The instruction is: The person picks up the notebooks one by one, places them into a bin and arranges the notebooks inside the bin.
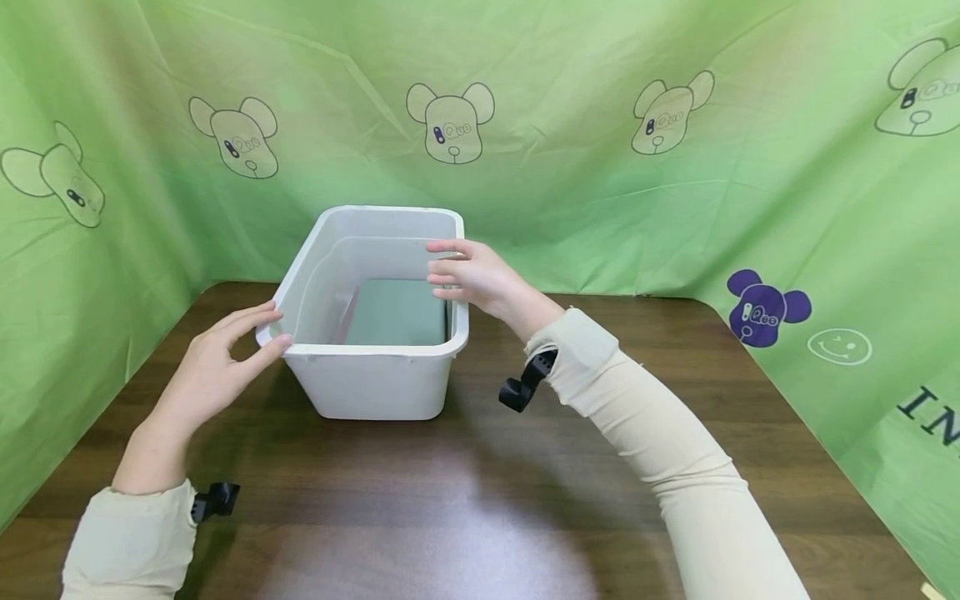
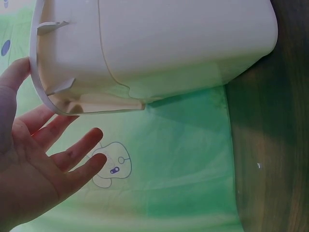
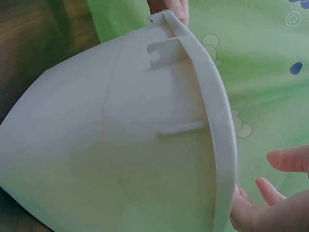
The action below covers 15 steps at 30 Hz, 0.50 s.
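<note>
At the middle of the brown wood-grain table, a white plastic bin stands upright with its open mouth upward, close before the green cloth backdrop. The left hand lies at the bin's near-left corner, fingers straight and spread wide, fingertips touching the rim; it grips nothing. The right hand hovers over the bin's right rim with fingers extended toward the opening, relaxed and holding nothing; whether it touches the rim cannot be told from the head view. In the right wrist view the fingertips sit just beside the rim's edge.

Risk, as a judgement: with only fingertip contact on the left and no closed grasp on the right, a push from either side could slide or tip the light bin on the smooth table.

Materials and shapes: the bin is a smooth, thin-walled, slightly translucent tub, tapering toward its base, with rounded corners, a flat out-turned lip, and small moulded ribs beneath the lip. A flat greenish surface shows at the bin's bottom. The backdrop is creased and printed with bear-head outlines. Both forearms wear cream sleeves.
</note>
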Motion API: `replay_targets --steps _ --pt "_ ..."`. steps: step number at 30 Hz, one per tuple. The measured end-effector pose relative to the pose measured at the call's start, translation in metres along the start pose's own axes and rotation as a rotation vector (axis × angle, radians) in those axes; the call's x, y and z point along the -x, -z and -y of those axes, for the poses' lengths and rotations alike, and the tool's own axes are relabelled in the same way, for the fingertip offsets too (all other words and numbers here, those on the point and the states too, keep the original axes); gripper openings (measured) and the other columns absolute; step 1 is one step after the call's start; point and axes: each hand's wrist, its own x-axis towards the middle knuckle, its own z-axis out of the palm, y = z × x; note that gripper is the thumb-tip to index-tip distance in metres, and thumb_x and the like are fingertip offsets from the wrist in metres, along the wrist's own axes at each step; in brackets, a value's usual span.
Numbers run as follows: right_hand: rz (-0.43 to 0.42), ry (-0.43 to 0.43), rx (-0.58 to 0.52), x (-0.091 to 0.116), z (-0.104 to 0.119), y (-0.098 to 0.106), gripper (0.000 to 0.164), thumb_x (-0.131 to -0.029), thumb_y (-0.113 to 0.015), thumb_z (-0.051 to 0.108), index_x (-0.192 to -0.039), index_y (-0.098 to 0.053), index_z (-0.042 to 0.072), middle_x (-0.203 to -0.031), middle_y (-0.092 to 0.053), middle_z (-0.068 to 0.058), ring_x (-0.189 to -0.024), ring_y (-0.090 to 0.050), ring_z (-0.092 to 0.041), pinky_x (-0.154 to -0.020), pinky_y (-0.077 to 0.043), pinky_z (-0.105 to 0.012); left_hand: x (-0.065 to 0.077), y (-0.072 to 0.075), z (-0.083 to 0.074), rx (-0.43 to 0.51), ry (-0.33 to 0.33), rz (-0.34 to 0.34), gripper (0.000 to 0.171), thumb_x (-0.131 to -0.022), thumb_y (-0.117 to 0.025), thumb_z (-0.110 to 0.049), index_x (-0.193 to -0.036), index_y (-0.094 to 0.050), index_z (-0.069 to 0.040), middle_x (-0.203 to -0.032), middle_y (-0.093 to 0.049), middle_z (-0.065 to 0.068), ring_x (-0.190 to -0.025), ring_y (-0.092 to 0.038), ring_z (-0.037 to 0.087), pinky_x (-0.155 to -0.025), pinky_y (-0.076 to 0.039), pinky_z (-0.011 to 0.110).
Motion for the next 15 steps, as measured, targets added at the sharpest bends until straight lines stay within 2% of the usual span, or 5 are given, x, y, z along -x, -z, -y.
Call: replay_targets --steps 8,15 --pt "0.044 0.086 0.032 0.012 0.002 0.014 0.043 -0.094 -0.052 0.007 -0.136 -0.044 0.006 -0.115 -0.053 -0.009 -0.106 -0.058 -0.022 -0.098 -0.050 -0.036 0.000 0.001 -0.002 -0.011 -0.001 0.006 0.050 -0.090 -0.059 -0.039 -0.130 -0.054 -0.009 -0.145 -0.043 0.012 -0.134 -0.036 0.039 -0.102 -0.030 0.064" --pt "0.081 0.148 0.099 0.031 0.004 0.027 0.045 -0.094 -0.052 0.009 -0.137 -0.041 0.004 -0.133 -0.048 -0.018 -0.122 -0.052 -0.034 -0.102 -0.046 -0.040 -0.001 0.005 -0.003 -0.033 -0.011 0.020 0.051 -0.090 -0.059 -0.039 -0.130 -0.054 -0.008 -0.144 -0.044 0.014 -0.133 -0.038 0.040 -0.101 -0.031 0.064"
